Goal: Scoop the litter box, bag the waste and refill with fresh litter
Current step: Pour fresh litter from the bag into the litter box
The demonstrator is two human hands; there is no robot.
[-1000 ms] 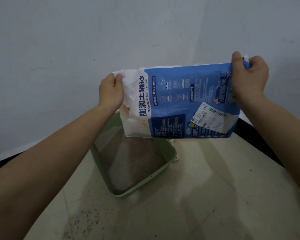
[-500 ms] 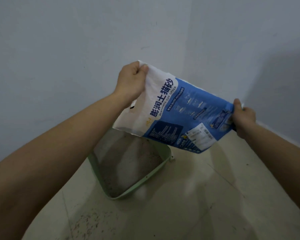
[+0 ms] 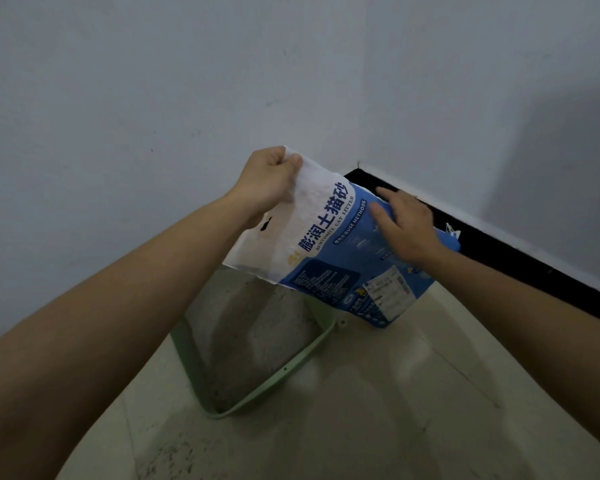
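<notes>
Hanging over the far side of the box, the bag is seen at frame centre, clear of the floor. Its white upper corner is clamped in the left hand, fingers and thumb curled round it, probably so that the slack, flat-looking bag can be kept lifted above the litter. The right hand is laid on the blue face with fingers straight and spread, gripping nothing. It is judged to be there to press or smooth the bag so that any remainder is worked out.

The bag's long axis is tilted from upper left down to lower right, towards the black skirting, and the printed face is turned to the camera. A ragged edge shows at the right end, but which end is open cannot be told.
</notes>
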